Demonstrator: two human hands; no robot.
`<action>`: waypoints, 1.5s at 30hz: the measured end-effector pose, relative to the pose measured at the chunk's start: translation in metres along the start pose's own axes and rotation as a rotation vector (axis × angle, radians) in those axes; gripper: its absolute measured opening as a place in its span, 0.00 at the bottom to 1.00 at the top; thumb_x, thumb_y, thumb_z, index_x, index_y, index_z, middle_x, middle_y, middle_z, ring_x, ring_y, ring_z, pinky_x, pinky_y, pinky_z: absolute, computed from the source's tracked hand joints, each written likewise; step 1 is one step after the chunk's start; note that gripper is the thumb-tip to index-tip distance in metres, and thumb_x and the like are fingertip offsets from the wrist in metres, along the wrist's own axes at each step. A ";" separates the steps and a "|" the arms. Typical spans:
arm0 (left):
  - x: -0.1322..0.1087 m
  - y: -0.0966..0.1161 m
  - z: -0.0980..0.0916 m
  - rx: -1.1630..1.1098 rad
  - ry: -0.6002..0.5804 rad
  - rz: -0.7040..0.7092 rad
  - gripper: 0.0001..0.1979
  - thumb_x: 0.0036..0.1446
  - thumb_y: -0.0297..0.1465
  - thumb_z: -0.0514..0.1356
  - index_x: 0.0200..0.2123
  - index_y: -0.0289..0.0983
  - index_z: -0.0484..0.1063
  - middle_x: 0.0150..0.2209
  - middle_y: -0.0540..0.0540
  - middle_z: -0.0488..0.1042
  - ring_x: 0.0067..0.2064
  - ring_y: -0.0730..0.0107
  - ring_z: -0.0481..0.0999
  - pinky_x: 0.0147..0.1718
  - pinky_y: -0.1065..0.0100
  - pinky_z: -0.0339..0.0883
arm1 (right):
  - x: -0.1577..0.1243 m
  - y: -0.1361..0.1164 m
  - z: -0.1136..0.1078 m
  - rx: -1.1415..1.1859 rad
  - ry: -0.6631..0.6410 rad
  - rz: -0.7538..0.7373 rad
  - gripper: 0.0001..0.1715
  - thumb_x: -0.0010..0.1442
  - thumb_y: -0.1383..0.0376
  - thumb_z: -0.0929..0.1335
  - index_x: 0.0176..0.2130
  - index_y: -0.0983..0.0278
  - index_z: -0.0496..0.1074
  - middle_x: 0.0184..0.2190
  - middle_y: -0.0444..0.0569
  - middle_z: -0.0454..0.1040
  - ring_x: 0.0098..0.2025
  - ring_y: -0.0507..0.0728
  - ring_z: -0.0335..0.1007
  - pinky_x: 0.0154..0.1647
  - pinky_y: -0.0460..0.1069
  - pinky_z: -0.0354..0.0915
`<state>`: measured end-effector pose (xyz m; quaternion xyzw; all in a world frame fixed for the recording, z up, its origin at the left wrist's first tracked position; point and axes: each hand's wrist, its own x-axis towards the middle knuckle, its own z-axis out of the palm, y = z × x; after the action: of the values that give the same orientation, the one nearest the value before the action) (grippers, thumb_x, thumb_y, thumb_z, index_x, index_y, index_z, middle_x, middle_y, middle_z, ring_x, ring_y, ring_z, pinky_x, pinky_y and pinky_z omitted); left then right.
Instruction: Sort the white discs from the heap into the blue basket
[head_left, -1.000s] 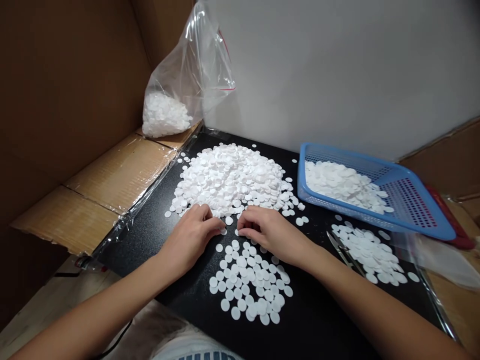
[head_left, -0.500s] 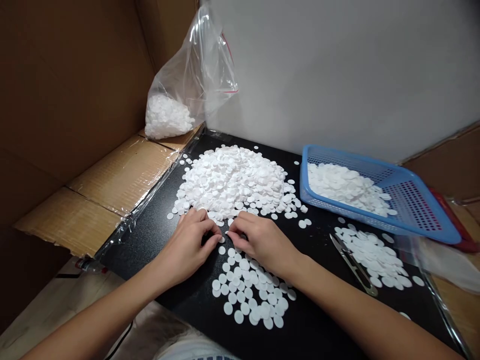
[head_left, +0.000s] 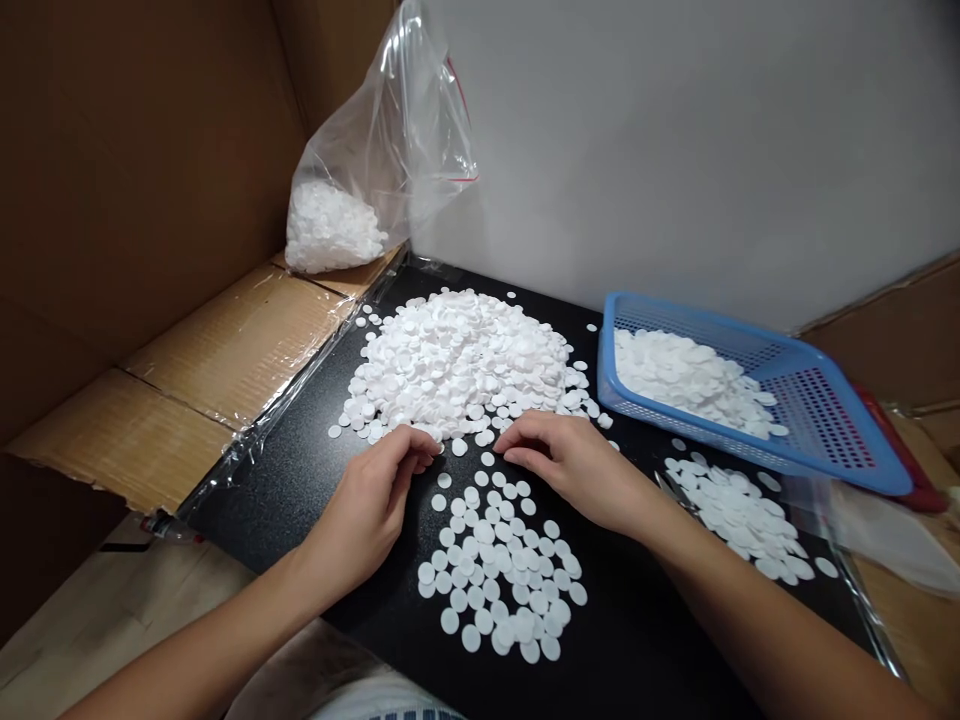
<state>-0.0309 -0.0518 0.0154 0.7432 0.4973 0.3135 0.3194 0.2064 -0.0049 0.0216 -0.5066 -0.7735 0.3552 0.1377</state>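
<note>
A large heap of small white round discs (head_left: 465, 350) lies on the black table. My left hand (head_left: 379, 490) is at its front edge, fingers curled together with thumb and index tips close to a disc; whether they grip one is hidden. To the right, my right hand (head_left: 574, 465) hovers over the table with thumb and index finger apart and nothing visible between them. A loose disc (head_left: 487, 459) lies just left of its fingertips. Below and between my hands spreads a looser, mostly flat group of discs (head_left: 499, 560).
A blue plastic basket (head_left: 825, 345) with discs stands at right. Before it lies a smaller disc pile (head_left: 742, 510), beside metal scissors or tweezers (head_left: 679, 490) partly hidden by my forearm. A clear bag (head_left: 337, 225) of discs sits on cardboard (head_left: 240, 340) at back left.
My hands have moved apart: the right went right and its fingers parted, the left drew slightly left. More of the loose discs between them now shows. My right forearm now covers most of the metal tool.
</note>
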 end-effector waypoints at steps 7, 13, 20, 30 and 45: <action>-0.006 -0.006 0.004 -0.108 -0.018 -0.032 0.09 0.64 0.21 0.45 0.36 0.40 0.60 0.42 0.45 0.76 0.43 0.66 0.75 0.41 0.64 0.67 | 0.000 0.000 0.003 0.024 -0.061 -0.024 0.12 0.65 0.69 0.64 0.42 0.59 0.77 0.41 0.48 0.77 0.43 0.58 0.73 0.44 0.53 0.68; -0.003 0.000 0.008 -0.045 -0.173 0.007 0.13 0.57 0.17 0.46 0.37 0.40 0.60 0.44 0.45 0.73 0.44 0.65 0.73 0.42 0.64 0.66 | -0.003 -0.009 0.001 0.045 -0.117 -0.024 0.12 0.64 0.71 0.65 0.40 0.60 0.77 0.41 0.48 0.77 0.43 0.57 0.73 0.44 0.52 0.67; -0.005 0.011 0.013 -0.082 -0.430 0.137 0.19 0.47 0.13 0.49 0.39 0.40 0.62 0.45 0.44 0.70 0.45 0.64 0.69 0.43 0.64 0.67 | -0.006 -0.007 -0.007 0.169 -0.329 0.006 0.13 0.63 0.73 0.63 0.34 0.62 0.75 0.31 0.45 0.75 0.28 0.52 0.71 0.29 0.46 0.66; 0.031 -0.009 0.010 0.419 -0.143 0.243 0.05 0.64 0.24 0.56 0.42 0.37 0.67 0.39 0.46 0.68 0.42 0.62 0.69 0.38 0.62 0.66 | 0.014 0.008 0.018 -0.185 0.156 -0.263 0.04 0.65 0.67 0.66 0.38 0.62 0.71 0.36 0.48 0.71 0.35 0.55 0.69 0.35 0.49 0.65; 0.023 -0.014 0.006 0.443 -0.225 0.579 0.11 0.69 0.28 0.51 0.36 0.35 0.71 0.35 0.45 0.71 0.35 0.66 0.67 0.34 0.66 0.63 | 0.002 0.004 -0.005 -0.134 -0.187 -0.349 0.05 0.63 0.70 0.68 0.34 0.62 0.71 0.34 0.45 0.70 0.31 0.52 0.67 0.30 0.46 0.62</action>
<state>-0.0269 -0.0266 0.0043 0.9337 0.2843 0.1921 0.1020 0.2116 -0.0001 0.0219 -0.3375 -0.8809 0.3193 0.0908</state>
